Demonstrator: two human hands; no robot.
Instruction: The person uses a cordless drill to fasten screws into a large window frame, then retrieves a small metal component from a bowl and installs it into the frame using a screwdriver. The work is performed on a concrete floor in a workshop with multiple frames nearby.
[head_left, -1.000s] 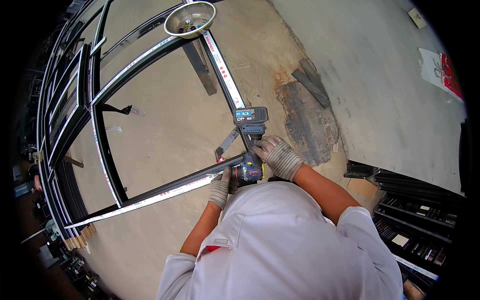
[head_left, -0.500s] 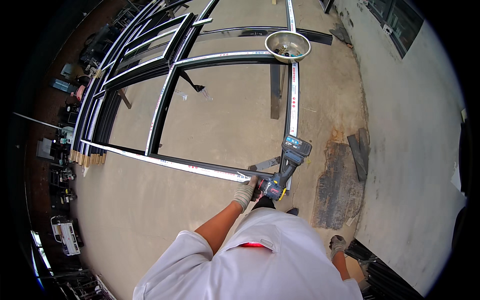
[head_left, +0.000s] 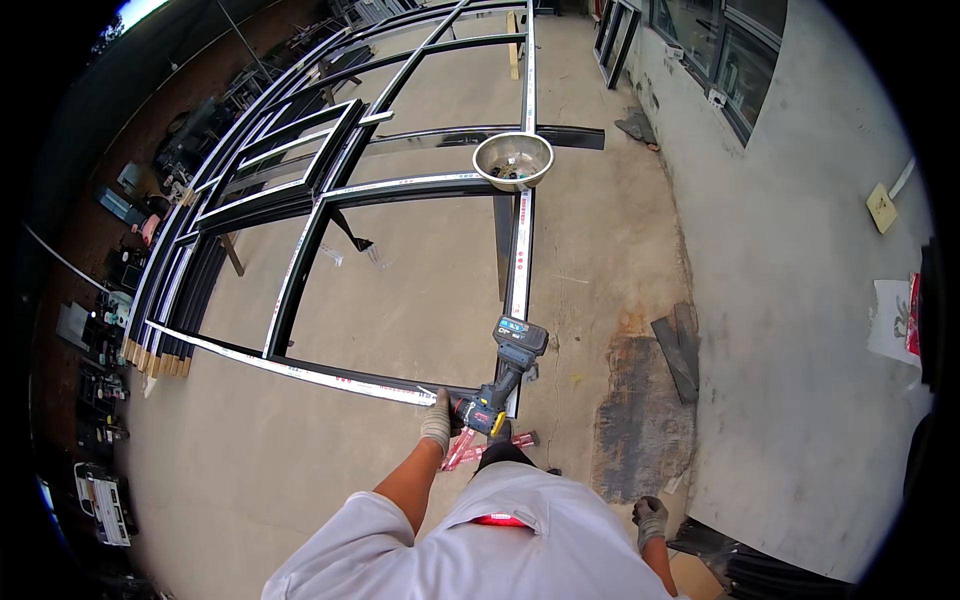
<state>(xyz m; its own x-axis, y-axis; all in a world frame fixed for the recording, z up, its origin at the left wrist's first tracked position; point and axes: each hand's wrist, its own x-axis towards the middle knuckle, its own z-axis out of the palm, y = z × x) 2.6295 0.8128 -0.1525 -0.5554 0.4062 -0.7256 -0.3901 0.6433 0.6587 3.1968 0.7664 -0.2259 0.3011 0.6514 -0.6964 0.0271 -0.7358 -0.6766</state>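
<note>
My left hand (head_left: 436, 422), in a pale knit glove, is at the near edge of a black metal frame (head_left: 345, 386) with white printed film on it. Its fingers are bent in beside the front end of a cordless drill (head_left: 481, 414); what they grip is partly hidden. The drill lies over the frame's near right corner, battery (head_left: 521, 334) pointing away from me. My right hand (head_left: 650, 516), also gloved, hangs low at my right side with its fingers curled; their inside is hidden. Farther along the right bar stands a metal bowl (head_left: 485, 180) holding small parts.
Smaller frames (head_left: 255, 205) are stacked at the far left. A pale wall (head_left: 790, 330) runs along the right, with dark strips (head_left: 676, 355) on the floor beside it. Red-and-white strips (head_left: 500, 446) lie on the floor near my foot. Black profiles (head_left: 790, 575) lie at the lower right.
My view has shifted up and to the right, so the frame, bowl and drill appear lower and more left. Red-and-white strips now show by my foot. My left hand stays beside the drill.
</note>
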